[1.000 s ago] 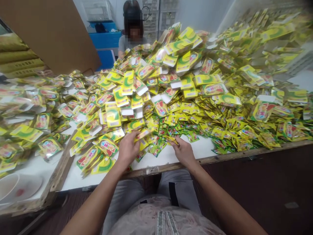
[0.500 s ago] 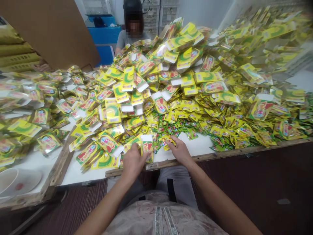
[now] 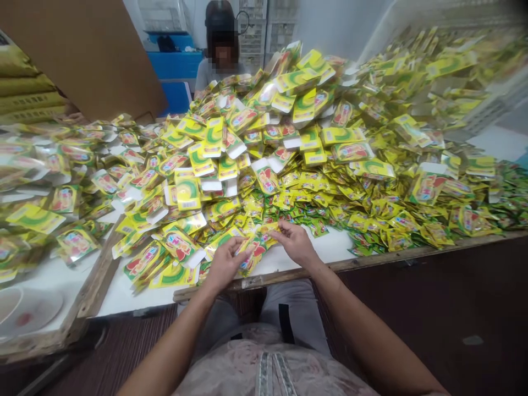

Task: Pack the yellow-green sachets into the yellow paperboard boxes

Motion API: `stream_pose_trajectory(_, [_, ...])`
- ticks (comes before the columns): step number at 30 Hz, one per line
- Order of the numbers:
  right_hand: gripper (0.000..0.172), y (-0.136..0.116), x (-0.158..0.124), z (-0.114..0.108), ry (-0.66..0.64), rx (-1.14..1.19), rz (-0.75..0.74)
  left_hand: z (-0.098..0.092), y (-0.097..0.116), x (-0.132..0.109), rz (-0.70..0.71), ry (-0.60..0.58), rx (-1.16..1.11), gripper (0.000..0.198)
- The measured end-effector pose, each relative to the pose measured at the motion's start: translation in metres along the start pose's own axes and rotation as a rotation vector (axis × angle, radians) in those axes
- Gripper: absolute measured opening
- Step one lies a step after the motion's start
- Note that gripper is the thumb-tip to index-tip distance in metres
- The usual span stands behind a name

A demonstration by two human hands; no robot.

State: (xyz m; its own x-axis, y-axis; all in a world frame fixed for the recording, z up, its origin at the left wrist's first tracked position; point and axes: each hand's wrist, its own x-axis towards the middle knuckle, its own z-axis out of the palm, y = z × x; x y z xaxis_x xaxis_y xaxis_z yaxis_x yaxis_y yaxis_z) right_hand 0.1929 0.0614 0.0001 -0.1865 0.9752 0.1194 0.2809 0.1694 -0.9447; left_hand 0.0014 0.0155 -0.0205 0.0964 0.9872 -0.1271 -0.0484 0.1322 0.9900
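Held carton: while the left hand pinches its left side between thumb and fingers, it slants over the near edge of the counter, printed face up; whether it touches the surface below cannot be told.
Held sachet: yellow, at the carton's far end, pinched by the right hand; the two meet or overlap there, and how far one enters the other is hidden.
Left hand: closed on the carton, its thumb on the near side.
Right hand: fingertips pressed together on the sachet, back of the hand upward.
Loose sachets: yellow and green, heaped just beyond the hands and along the near right of the counter.
Carton heap: yellow and green boxes, many with white flaps standing open, spread left of the hands and piled high on the far side.
Counter: white, with wooden edging along the near side and a wooden divider at the left.
Pale bowl: near left, beyond the divider, blurred.
White crate: far right, tilted, packages filling its mouth.
Far side: another person in a grey top behind the heap; a cardboard sheet leaning at the left, yellow sacks beside it, blue boxes and stacked pale crates farther back.
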Motion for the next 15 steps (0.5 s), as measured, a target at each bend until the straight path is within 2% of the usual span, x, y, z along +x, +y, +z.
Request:
stream_pose_trajectory(5, [0.037, -0.001, 0.006, 0.005, -0.231, -0.071, -0.004, -0.008, 0.009, -0.011, -0.13, 0.016, -0.132, 0.032])
stream_pose_trajectory(9, [0.039, -0.006, 0.012, 0.016, -0.321, -0.072, 0.016, -0.012, 0.014, -0.015, -0.227, 0.046, -0.26, 0.038])
stream_pose_trajectory(12, [0.032, -0.007, 0.011, 0.023, -0.224, -0.038, 0.059, -0.021, 0.017, -0.018, -0.278, 0.101, -0.3, 0.047])
stream_pose_trajectory(15, [0.028, 0.002, 0.005, 0.029, 0.022, -0.244, 0.058, -0.033, 0.019, -0.022, -0.271, 0.218, -0.279, 0.049])
